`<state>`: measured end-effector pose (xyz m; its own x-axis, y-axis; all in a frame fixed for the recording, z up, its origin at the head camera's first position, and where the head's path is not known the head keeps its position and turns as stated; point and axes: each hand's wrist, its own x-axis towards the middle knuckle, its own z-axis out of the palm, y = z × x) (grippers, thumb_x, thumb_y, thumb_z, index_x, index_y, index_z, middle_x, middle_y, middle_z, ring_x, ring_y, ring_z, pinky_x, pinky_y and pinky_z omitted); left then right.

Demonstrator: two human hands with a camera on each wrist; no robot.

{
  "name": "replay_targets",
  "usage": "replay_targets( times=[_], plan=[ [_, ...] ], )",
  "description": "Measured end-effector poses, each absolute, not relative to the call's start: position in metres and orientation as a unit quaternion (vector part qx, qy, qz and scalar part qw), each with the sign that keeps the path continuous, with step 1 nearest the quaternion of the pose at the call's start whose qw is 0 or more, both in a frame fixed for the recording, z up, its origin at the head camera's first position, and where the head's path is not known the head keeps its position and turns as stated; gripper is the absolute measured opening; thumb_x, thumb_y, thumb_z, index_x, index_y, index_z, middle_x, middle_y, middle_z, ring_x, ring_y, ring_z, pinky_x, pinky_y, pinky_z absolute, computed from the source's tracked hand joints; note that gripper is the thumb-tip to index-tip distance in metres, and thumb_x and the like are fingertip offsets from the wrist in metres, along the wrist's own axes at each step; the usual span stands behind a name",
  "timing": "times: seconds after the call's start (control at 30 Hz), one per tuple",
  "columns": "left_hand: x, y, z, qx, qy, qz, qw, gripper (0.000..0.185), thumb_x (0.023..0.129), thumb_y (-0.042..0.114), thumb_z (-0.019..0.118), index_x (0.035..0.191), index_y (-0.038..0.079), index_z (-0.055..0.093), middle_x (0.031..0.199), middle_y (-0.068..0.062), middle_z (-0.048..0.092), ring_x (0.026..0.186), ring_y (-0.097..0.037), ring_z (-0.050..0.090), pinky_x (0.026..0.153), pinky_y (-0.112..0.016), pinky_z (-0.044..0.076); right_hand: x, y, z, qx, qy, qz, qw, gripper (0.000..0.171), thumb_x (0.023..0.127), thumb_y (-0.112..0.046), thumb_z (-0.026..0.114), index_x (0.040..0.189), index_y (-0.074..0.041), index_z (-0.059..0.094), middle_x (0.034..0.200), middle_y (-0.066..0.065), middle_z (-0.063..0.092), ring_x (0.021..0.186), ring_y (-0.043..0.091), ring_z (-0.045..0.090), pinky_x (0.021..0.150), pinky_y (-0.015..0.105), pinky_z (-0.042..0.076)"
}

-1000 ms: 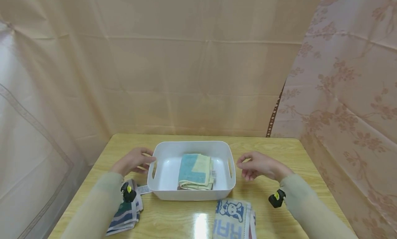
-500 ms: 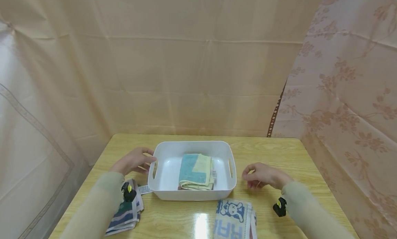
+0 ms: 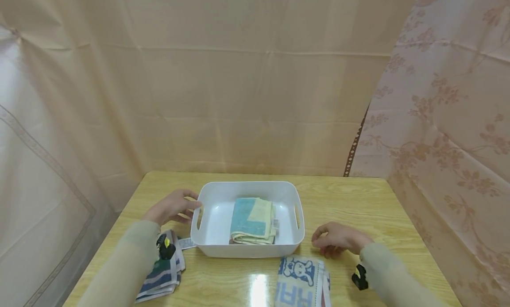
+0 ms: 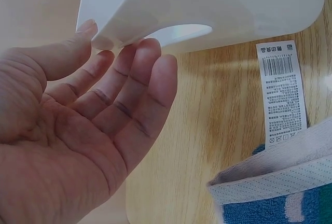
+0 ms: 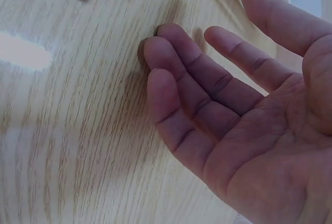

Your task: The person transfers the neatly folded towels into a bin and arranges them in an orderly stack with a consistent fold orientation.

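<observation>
A white plastic basket with handle holes in both ends stands on the wooden table. Inside it lies a folded blue and yellow towel. My left hand holds the left rim loosely, thumb over the edge and fingers against the outside near the handle hole. To the right of the basket, my right hand hovers low over the table with loosely bent fingers and nothing in them. Closest to it is a folded towel with a blue bear print. A striped towel lies partly hidden under my left forearm.
A paper label sticks out from the striped towel beside the basket. Beige curtains hang behind the table, and a floral curtain borders its right side.
My right hand has come away from the basket's right end and moved toward the front, nearer the bear-print towel. My left hand and the basket stay nearly where they were.
</observation>
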<state>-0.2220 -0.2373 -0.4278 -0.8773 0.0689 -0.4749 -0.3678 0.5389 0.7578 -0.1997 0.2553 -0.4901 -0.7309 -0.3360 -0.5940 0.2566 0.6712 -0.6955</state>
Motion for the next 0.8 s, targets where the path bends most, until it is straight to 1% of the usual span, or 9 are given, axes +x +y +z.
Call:
replay_targets(
  times=[0.17,0.43,0.6,0.8],
  plan=[
    [-0.221,-0.236,-0.427,-0.087,0.846,0.473,0.231,0.047,0.101,0.024,0.067,0.139,0.001,0.053,0.120,-0.018,0.067,0.094,-0.028,0.070,0.079,-0.043,0.062,-0.198,0.254,-0.492,-0.025,0.844,-0.391,0.368,0.031,0.094,-0.026,0.073,0.118,-0.007,0.070,0.084,0.010,0.071,0.072,0.020,0.065,0.062,0.028,0.050],
    [-0.222,-0.236,-0.427,-0.085,0.850,0.467,0.229,0.046,0.100,0.025,0.067,0.138,0.001,0.054,0.120,-0.017,0.067,0.094,-0.027,0.070,0.079,-0.043,0.062,-0.194,0.256,-0.496,-0.023,0.842,-0.372,0.390,0.022,0.094,-0.031,0.073,0.104,-0.012,0.069,0.077,0.008,0.072,0.063,0.015,0.065,0.058,0.023,0.051],
    [-0.221,-0.235,-0.426,-0.083,0.853,0.461,0.228,0.047,0.100,0.026,0.067,0.138,0.001,0.053,0.121,-0.017,0.067,0.095,-0.027,0.070,0.081,-0.044,0.062,-0.192,0.257,-0.496,-0.029,0.835,-0.373,0.402,0.024,0.094,-0.033,0.073,0.105,-0.013,0.069,0.079,0.010,0.072,0.064,0.016,0.066,0.059,0.025,0.054],
    [-0.219,-0.234,-0.423,-0.087,0.856,0.456,0.229,0.048,0.101,0.026,0.066,0.139,0.001,0.052,0.122,-0.018,0.066,0.096,-0.027,0.069,0.082,-0.045,0.062,-0.189,0.256,-0.495,-0.050,0.825,-0.381,0.414,0.025,0.093,-0.035,0.075,0.105,-0.014,0.068,0.078,0.012,0.072,0.062,0.016,0.065,0.057,0.025,0.053]
  ],
)
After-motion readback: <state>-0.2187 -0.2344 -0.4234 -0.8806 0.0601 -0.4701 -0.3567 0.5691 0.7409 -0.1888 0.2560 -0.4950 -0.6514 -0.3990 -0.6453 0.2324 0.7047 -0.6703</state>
